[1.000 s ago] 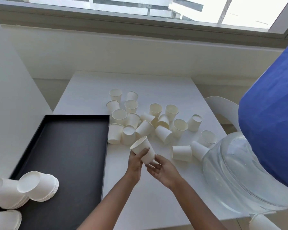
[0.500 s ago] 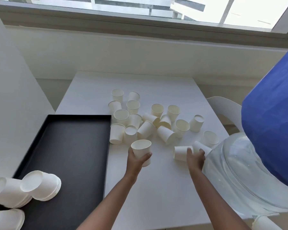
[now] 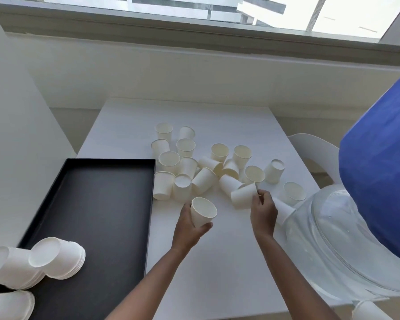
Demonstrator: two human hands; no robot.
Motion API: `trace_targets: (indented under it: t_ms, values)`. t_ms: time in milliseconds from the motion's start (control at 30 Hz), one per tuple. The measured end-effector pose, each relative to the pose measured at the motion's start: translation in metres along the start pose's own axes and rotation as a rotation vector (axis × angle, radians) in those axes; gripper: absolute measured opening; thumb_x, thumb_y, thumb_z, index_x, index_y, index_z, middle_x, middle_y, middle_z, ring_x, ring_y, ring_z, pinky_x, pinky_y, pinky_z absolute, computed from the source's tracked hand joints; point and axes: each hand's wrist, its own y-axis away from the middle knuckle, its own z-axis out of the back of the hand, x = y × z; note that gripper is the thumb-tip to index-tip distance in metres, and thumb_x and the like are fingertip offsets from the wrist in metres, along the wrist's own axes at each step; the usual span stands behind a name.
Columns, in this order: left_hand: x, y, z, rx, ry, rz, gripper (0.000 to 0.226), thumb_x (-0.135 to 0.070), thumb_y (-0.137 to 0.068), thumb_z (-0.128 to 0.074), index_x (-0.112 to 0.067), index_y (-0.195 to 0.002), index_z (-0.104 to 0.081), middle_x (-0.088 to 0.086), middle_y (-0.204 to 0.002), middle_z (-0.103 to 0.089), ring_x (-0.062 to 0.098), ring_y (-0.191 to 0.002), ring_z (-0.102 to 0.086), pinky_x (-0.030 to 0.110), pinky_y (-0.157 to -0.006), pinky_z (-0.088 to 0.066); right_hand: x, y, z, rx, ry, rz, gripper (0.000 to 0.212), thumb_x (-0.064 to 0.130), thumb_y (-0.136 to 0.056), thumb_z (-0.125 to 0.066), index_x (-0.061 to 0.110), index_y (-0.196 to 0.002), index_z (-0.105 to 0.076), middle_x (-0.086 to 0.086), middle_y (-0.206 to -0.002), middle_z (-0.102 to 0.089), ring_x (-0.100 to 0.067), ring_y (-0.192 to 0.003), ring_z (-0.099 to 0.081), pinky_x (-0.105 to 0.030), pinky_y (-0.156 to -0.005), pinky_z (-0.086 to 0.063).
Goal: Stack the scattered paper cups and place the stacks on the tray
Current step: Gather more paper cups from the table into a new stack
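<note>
Cups (image 3: 169, 159) lie loose in a clump at 12 o'clock on the white bench (image 3: 217, 273), some upright, some on their sides, some mouth-down. Left hand (image 3: 187, 229) grips 1 upright cup (image 3: 203, 213) round its wall, mouth up, near bench centre; whether more are nested inside I cannot tell. Right hand (image 3: 263, 210) is at 3 o'clock of it, fingers curled on the rim end of a tipped cup (image 3: 243, 197); cannot tell if that cup is clear of the bench. Black tray (image 3: 111, 160) sits at 9 o'clock, just beside the clump. 3 stacks (image 3: 58, 259) lie on their sides at its 7 o'clock corner, 2 cut by the frame edge. Risks, as judged: thin paper could crumple under a hard rim pinch. A skewed entry would jam the 2 cups instead of nesting them. The right wrist sits over a stray cup (image 3: 284, 210) beside the clear water jug (image 3: 333, 239) and could knock it. Stacks lying flat may roll on the tray. Writing: none readable, cups plain white, no brand or label seen.
</note>
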Motion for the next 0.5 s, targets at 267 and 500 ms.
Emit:
trace_targets:
  t_ms: [267,500]
  values:
    - [-0.005,-0.002,0.001,-0.025,-0.082,-0.074,0.067,-0.021,-0.070,-0.076,-0.017,-0.125,-0.039,0.003,-0.117,-0.055,0.025,-0.103,-0.053,0.042,-0.085,-0.049,0.039,0.044,-0.015,0.159,0.007,0.630,0.013,-0.002,-0.087,-0.054,-0.005,-0.096,-0.062,-0.018,-0.088,-0.067,-0.030,-0.088,-0.062,-0.040,-0.087,-0.051]
    - [-0.009,-0.004,0.004,-0.043,0.009,-0.135,0.065,-0.030,-0.071,-0.076,-0.019,-0.124,-0.040,-0.001,-0.113,-0.057,0.017,-0.097,-0.057,0.027,-0.076,-0.049,0.027,0.058,-0.026,0.391,0.104,0.745,0.015,0.004,-0.087,-0.055,-0.001,-0.097,-0.065,-0.016,-0.091,-0.067,-0.032,-0.090,-0.062,-0.027,-0.081,-0.045]
